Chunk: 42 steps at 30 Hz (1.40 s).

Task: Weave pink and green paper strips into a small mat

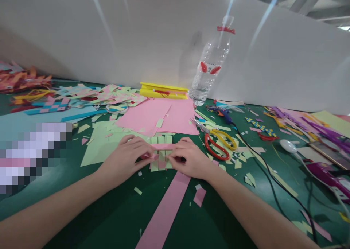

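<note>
A small weave of light-green and pink paper strips (162, 154) lies on the green table between my hands. My left hand (130, 155) closes its fingers on a pink paper strip (149, 156) at the weave's left side. On the right, my right hand (190, 158) is pinched at the weave's edge, its thumb and forefinger against a green paper strip (168, 158). Another pink strip (163, 147) crosses the upper part of the weave. From under my right hand, a long, wide pink paper strip (166, 212) runs toward me. My fingers hide parts of the weave.
Red-and-yellow-handled scissors (218, 143) lie right of my right hand among paper scraps. Behind are pink sheets (164, 114), a yellow folded holder (164, 91) and a leaning plastic bottle (210, 66). A glue gun (222, 113) trails a black cord. A purple device (328, 176) sits at right.
</note>
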### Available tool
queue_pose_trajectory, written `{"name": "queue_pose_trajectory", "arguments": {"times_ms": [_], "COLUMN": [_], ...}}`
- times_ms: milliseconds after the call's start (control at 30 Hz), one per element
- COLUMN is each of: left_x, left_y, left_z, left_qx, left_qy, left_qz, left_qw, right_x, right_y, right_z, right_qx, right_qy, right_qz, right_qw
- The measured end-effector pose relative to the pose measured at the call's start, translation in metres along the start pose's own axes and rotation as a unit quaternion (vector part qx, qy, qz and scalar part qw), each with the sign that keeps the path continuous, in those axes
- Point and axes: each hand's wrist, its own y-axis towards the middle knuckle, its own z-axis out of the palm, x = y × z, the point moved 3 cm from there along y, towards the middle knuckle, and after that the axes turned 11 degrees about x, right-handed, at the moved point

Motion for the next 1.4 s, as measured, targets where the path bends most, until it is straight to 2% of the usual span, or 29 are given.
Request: {"name": "queue_pose_trajectory", "arguments": {"times_ms": [267, 633, 1133, 1400], "left_x": [-0.0007, 0.0020, 0.0021, -0.0013], "left_y": [0.0008, -0.0003, -0.0009, 0.0006], "left_z": [-0.0002, -0.0001, -0.0025, -0.0011], "left_qx": [0.008, 0.023, -0.022, -0.015], "left_qy": [-0.011, -0.010, -0.019, -0.035], "left_qz": [0.004, -0.007, 0.006, 0.004], "left_qw": [1.000, 1.000, 1.000, 0.999], "right_x": [0.0040, 0.0051, 0.0083, 0.0053], "right_y": [-0.0014, -0.0012, -0.0020, -0.0048], "right_z": [-0.0068, -0.0053, -0.0071, -0.0037], "right_qx": [-0.019, -0.019, -0.009, -0.013], "right_qy": [-0.070, -0.104, -0.102, -0.069], "right_qz": [-0.027, -0.091, -0.086, -0.066], "right_qw": [0.997, 0.990, 0.991, 0.995]}}
